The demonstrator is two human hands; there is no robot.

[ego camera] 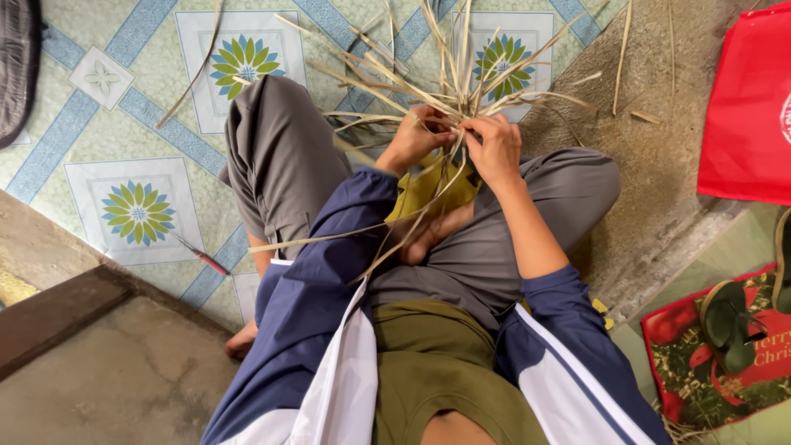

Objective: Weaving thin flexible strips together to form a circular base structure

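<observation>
Both hands work at upper centre of the frame: the left hand [409, 138] is clenched on the gathered core of a bundle of pale, dry, flat plant strips [449, 78], and the right hand [496, 148] pinches strips of the same bundle just beside it. The strips fan outward above the hands; several trail down across the lap. Risk: the stiff, dry strips could crack if bent sharply, and loose ends could spring free if either pinch slackens. A yellow-green woven piece [428, 188] sits beneath the hands. A red fabric bag [746, 107] with white print lies at the upper right; a red-and-green printed mat [696, 375] bearing a dark sandal [729, 325] lies at the lower right.
</observation>
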